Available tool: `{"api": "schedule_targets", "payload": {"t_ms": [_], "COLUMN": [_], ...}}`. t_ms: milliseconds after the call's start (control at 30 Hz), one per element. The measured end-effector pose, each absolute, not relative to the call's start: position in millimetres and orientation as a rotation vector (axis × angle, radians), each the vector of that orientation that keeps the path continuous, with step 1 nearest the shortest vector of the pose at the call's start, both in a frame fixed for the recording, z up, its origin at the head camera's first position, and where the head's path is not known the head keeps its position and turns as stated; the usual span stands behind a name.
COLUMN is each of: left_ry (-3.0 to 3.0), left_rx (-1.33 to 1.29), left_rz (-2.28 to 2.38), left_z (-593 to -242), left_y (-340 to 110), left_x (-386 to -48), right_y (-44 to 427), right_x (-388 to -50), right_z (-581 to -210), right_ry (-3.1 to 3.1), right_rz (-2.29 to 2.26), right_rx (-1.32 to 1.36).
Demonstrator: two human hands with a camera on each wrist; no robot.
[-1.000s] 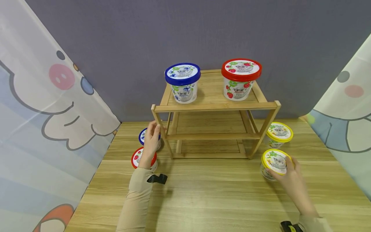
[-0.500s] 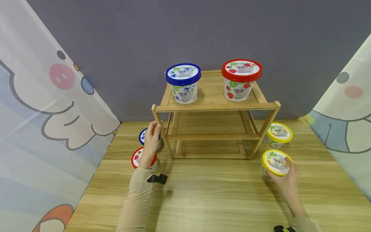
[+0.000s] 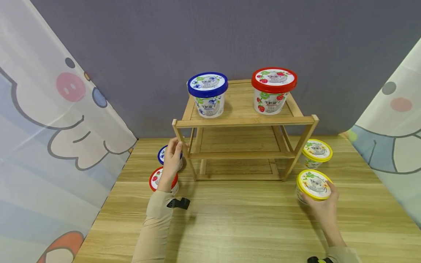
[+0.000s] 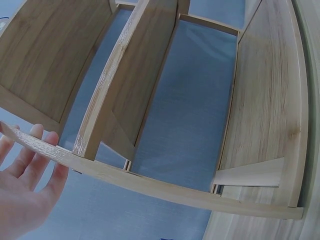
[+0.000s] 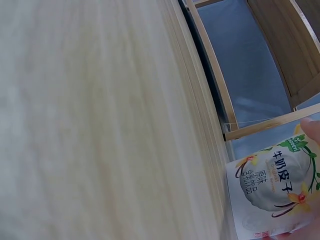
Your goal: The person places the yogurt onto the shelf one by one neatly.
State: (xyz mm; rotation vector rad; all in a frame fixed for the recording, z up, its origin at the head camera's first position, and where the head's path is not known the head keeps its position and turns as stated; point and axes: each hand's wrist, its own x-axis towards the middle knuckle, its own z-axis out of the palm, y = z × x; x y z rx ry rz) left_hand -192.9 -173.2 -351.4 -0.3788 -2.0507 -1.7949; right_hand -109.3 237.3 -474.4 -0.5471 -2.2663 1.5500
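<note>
A two-tier-and-base wooden rack (image 3: 246, 122) stands at mid-table. My left hand (image 3: 171, 160) grips its left front post (image 4: 120, 175), with fingertips behind the post in the left wrist view. Right of the rack, my right hand (image 3: 323, 206) holds a yellow-lidded paper tub (image 3: 314, 184) by its side, thumb and fingers around it. The tub's printed side (image 5: 275, 185) shows orange flowers in the right wrist view. It is upright, low at the tabletop; I cannot tell whether it touches. On the top tier sit a blue-lidded tub (image 3: 208, 93) and a red-lidded tub (image 3: 273, 89).
Another yellow-lidded tub (image 3: 316, 153) stands behind the held one, beside the rack's right leg. Left of the rack are a second blue-lidded tub (image 3: 162, 155) and a second red-lidded tub (image 3: 154, 179), partly hidden by my left arm. A grey wall (image 3: 240, 36) rises behind.
My right hand and wrist have shifted slightly left, and the fingers have settled around the near yellow-lidded tub. The left hand and the rack stay put.
</note>
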Motion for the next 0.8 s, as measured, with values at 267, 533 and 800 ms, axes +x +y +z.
{"api": "schedule_targets", "payload": {"t_ms": [267, 533, 800], "left_ry": [-2.039, -2.034, -2.02], "left_rx": [-0.345, -0.355, -0.37], "left_rz": [-1.836, -1.844, -1.847], "left_z": [-350.4, -349.6, -351.6], "left_y": [-172.6, -172.3, -172.8], "left_x": [-191.7, -191.0, -193.2], "right_y": [237.1, 235.6, 235.8], "right_x": [-108.9, -109.8, -110.6], "right_z": [-475.5, -476.2, -473.3], "right_ry": [-2.261, -2.206, -2.157], "right_rz": [1.595, 1.631, 1.669], "right_rx": [-0.585, -0.642, -0.697]}}
